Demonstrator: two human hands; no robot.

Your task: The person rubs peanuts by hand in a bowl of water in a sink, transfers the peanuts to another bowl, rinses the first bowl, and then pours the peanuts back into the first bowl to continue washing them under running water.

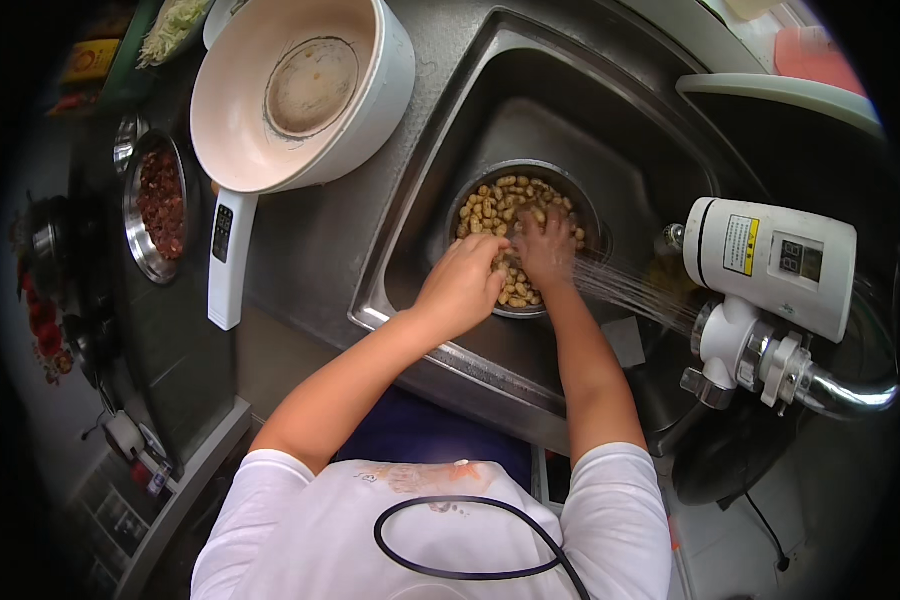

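A round metal bowl [586, 196] of unshelled peanuts [487, 210] stands in the stainless steel sink [540, 124]. My right hand [546, 247] reaches into the bowl, its fingers apart among the wet peanuts. At the bowl's left side, my left hand [461, 281] has its fingers bent over the rim and the peanuts. Its fingertips are partly hidden, so I cannot see whether they pinch anything. Water from the white faucet head [724, 330] sprays in thin jets across my right wrist and into the bowl.
On the counter left of the sink sits a white electric pot [379, 97], its handle [229, 259] pointing towards me. Further left are a metal bowl of chopped dark red meat [162, 202] and some shredded pale vegetable [169, 34]. A white faucet heater [769, 262] with a display juts over the sink's right side.
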